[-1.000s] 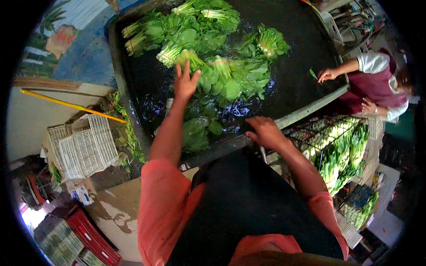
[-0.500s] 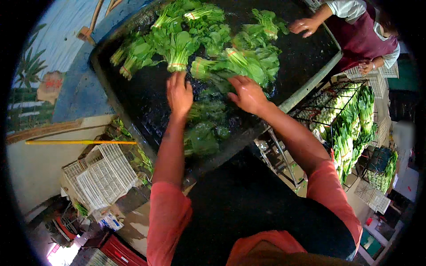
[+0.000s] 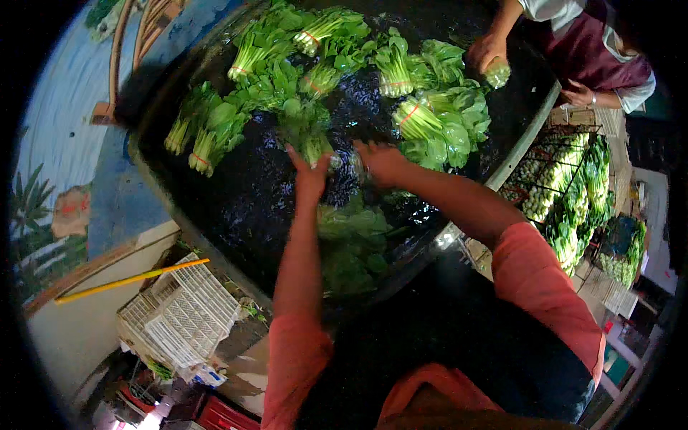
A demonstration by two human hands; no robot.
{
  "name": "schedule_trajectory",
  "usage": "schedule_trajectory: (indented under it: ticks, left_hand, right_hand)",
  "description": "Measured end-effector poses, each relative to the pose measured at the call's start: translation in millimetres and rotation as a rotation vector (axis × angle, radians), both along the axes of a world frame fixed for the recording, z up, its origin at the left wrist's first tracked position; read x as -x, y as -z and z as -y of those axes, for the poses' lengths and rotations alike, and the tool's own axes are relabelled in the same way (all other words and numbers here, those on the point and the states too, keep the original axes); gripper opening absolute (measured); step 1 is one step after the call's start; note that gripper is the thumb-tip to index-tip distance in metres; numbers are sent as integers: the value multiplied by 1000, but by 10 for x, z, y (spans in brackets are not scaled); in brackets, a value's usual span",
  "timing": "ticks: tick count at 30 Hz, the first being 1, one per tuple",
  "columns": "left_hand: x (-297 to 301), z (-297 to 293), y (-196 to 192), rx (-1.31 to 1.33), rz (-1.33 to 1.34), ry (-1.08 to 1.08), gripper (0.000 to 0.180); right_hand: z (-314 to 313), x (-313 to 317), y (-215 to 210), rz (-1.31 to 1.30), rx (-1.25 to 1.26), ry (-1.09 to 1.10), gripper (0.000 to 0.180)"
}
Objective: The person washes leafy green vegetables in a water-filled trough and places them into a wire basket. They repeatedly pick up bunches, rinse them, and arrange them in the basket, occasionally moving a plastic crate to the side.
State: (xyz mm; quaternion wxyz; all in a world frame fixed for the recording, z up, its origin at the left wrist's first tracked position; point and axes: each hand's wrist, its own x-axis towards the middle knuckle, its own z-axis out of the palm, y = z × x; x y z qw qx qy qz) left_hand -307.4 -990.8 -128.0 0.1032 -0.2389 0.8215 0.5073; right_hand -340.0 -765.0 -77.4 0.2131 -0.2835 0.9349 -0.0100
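Observation:
Bunches of leafy greens tied with red bands float in a dark water-filled basin (image 3: 159, 179). My left hand (image 3: 312, 179) is in the water at the stem end of one bunch (image 3: 304, 129), touching it with fingers apart. To its right, my right hand (image 3: 383, 163) reaches leftward with fingers stretched, partly blurred at the water; no greens show in it. Another tied bunch (image 3: 419, 122) floats just beyond that hand. Loose-looking green leaves (image 3: 351, 236) lie underwater between my forearms.
At the upper right a co-worker's hand (image 3: 489, 51) holds a bunch (image 3: 497, 73) over the basin. A wire rack of greens (image 3: 566, 179) stands right of the basin. White plastic crates (image 3: 179, 315) and a yellow pole (image 3: 132, 279) are at the left.
The floating bunches have spread apart, some to the left and some to the right. My hands have moved lower in the view and closer together. The co-worker's hand has taken hold of a bunch.

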Motion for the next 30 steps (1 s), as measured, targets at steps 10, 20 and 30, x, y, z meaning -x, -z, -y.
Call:
schedule_trajectory:
  ticks: [10,20,30]
  left_hand:
    - [161,-274,-1253,510,-631,1134,83]
    - [-39,-79,3,-9,-239,763,78]
    - [45,-1139,-1894,-626,-239,427,60]
  right_hand:
    - [-647,-158,587,419,86,763,83]
    - [-912,-78,-1318,-44,1202,913,87]
    - [-2616,-799,-2881,-162,1668,707,83]
